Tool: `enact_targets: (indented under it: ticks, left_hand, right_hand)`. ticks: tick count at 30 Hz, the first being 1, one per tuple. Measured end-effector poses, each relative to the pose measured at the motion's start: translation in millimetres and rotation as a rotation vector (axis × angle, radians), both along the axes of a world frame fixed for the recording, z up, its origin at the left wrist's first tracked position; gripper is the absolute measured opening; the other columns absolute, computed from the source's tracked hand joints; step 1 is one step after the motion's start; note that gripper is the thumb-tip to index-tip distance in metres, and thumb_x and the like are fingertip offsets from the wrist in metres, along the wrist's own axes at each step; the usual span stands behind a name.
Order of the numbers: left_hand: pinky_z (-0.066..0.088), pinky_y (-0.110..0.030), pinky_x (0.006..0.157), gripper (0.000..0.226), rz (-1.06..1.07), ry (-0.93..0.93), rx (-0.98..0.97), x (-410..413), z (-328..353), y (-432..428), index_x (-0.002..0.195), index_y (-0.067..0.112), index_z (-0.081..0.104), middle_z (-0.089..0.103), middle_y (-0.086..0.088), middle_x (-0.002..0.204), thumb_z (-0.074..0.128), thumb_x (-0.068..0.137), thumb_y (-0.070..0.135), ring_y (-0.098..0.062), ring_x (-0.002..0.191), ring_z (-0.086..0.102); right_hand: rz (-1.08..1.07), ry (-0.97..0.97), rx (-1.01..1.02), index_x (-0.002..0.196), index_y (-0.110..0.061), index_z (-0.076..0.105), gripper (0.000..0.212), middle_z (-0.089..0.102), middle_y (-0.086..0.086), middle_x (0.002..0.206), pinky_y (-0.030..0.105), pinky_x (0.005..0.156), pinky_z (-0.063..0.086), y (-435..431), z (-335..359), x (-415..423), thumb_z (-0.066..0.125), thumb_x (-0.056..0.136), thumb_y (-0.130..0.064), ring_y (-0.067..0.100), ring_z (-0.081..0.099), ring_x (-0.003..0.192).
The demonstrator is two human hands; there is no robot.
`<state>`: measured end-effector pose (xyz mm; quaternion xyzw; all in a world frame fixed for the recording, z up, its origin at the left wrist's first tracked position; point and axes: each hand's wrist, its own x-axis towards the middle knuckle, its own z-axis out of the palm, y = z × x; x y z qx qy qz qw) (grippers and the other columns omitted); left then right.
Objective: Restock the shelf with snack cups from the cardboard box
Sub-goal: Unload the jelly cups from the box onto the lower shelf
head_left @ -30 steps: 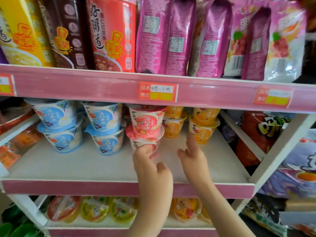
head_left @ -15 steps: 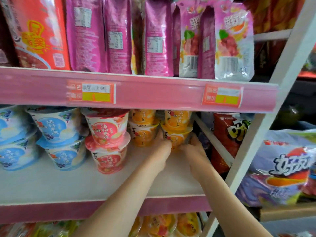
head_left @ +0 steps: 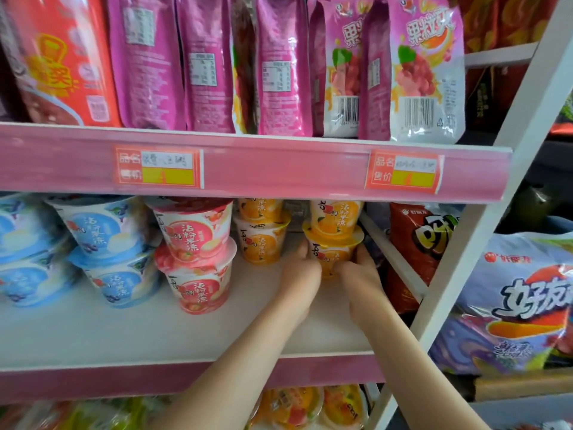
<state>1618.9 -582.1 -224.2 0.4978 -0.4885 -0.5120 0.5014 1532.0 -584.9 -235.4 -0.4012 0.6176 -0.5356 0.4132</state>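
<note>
Orange snack-cup stack (head_left: 336, 218), R end of mid shelf (head_left: 124, 336): L hand (head_left: 299, 270) has moved over from pink stack (head_left: 195, 252). L and R hand (head_left: 361, 274) fingers now curl round bottom cup (head_left: 328, 252). Prob. straightening stock; cardboard box not in view.

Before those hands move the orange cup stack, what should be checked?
1. Left hand and right hand hold the lower orange cup on both sides: ok.
2. Upper orange cup sits upright on it: ok.
3. Neighbouring orange stack stands apart: ok.
4. Bare shelf in front: ok.
5. Clearance above the stack, hidden by the pink shelf edge: cannot tell.
</note>
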Motion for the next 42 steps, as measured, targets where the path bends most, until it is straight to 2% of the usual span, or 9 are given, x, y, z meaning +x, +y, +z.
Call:
enact_targets:
  ticks: [5, 16, 18, 23, 26, 28, 33, 39, 42]
  left_hand:
    - [0.036, -0.024, 0.095, 0.051, -0.054, -0.016, 0.027, -5, -9, 6, 0.143, 0.03, 0.038, 0.045, 0.007, 0.142, 0.036, 0.096, 0.009, -0.011, 0.126, 0.043]
    - [0.032, -0.032, 0.106, 0.067, -0.073, -0.043, 0.065, -6, -11, 20, 0.148, 0.028, 0.023, 0.03, 0.004, 0.152, 0.033, 0.091, -0.004, -0.018, 0.137, 0.032]
    - [0.042, -0.029, 0.096, 0.07, -0.019, -0.041, 0.089, 4, -9, 18, 0.149, 0.026, 0.018, 0.026, 0.001, 0.154, 0.034, 0.089, -0.007, -0.013, 0.128, 0.038]
    - [0.035, -0.023, 0.078, 0.062, 0.219, 0.043, 0.087, 34, -24, 9, 0.143, 0.018, 0.025, 0.042, -0.004, 0.127, 0.035, 0.087, -0.007, -0.016, 0.102, 0.041]
    - [0.037, -0.021, 0.067, 0.036, 0.312, 0.082, 0.138, 42, -25, -5, 0.123, 0.022, 0.04, 0.047, -0.01, 0.103, 0.048, 0.088, 0.018, -0.017, 0.09, 0.045]
    - [0.038, -0.021, 0.074, 0.011, 0.429, 0.133, 0.141, 47, -21, -14, 0.109, 0.024, 0.046, 0.05, -0.002, 0.097, 0.043, 0.098, 0.025, -0.014, 0.09, 0.044]
    - [0.032, -0.037, 0.108, 0.044, 0.421, 0.187, 0.07, 48, -23, -32, 0.137, 0.015, 0.039, 0.046, -0.008, 0.134, 0.041, 0.095, 0.003, -0.023, 0.116, 0.044]
    - [0.034, -0.026, 0.094, 0.029, 0.409, 0.316, 0.098, 52, -17, -40, 0.125, 0.021, 0.045, 0.054, 0.0, 0.108, 0.037, 0.099, 0.01, -0.017, 0.107, 0.044]
    - [0.032, -0.026, 0.098, 0.048, 0.391, 0.324, 0.124, 52, -19, -38, 0.138, 0.021, 0.041, 0.049, -0.001, 0.132, 0.04, 0.094, 0.001, -0.017, 0.112, 0.044]
  right_hand:
    - [-0.023, 0.013, -0.014, 0.148, -0.03, 0.027, 0.072, 0.047, 0.003, 0.141, 0.033, 0.094, 0.039, 10, 2, -6, 0.05, 0.085, -0.002, 0.026, 0.046, 0.124]
    - [0.01, 0.055, -0.005, 0.151, -0.027, 0.006, 0.082, 0.049, 0.003, 0.131, 0.034, 0.087, 0.041, 41, 15, 2, 0.056, 0.089, -0.009, 0.022, 0.05, 0.106]
    - [-0.032, 0.163, -0.041, 0.151, -0.024, 0.008, 0.081, 0.05, 0.0, 0.12, 0.034, 0.087, 0.041, 59, 13, 12, 0.055, 0.088, -0.007, 0.02, 0.05, 0.102]
    - [0.102, 0.114, -0.051, 0.143, -0.016, 0.033, 0.061, 0.047, 0.003, 0.133, 0.026, 0.091, 0.038, 79, -1, 54, 0.048, 0.087, 0.003, 0.019, 0.047, 0.121]
    - [0.209, 0.059, 0.029, 0.147, -0.017, 0.029, 0.063, 0.04, 0.006, 0.146, 0.024, 0.095, 0.035, 44, -3, 70, 0.039, 0.089, 0.006, 0.021, 0.04, 0.133]
    - [0.21, 0.031, 0.034, 0.149, -0.018, 0.024, 0.064, 0.037, 0.005, 0.148, 0.023, 0.094, 0.032, 24, 3, 76, 0.037, 0.09, 0.006, 0.021, 0.036, 0.135]
    - [0.225, -0.128, 0.084, 0.146, -0.028, 0.025, 0.06, 0.049, 0.005, 0.137, 0.037, 0.102, 0.041, -13, 11, 92, 0.042, 0.093, -0.006, 0.027, 0.05, 0.121]
    - [0.258, -0.187, 0.057, 0.131, -0.037, 0.041, 0.056, 0.06, 0.005, 0.123, 0.047, 0.098, 0.047, -30, 2, 97, 0.047, 0.084, -0.007, 0.027, 0.059, 0.108]
    - [0.247, -0.176, 0.051, 0.134, -0.033, 0.043, 0.059, 0.061, 0.006, 0.122, 0.046, 0.098, 0.047, -28, 1, 94, 0.048, 0.083, -0.003, 0.027, 0.059, 0.107]
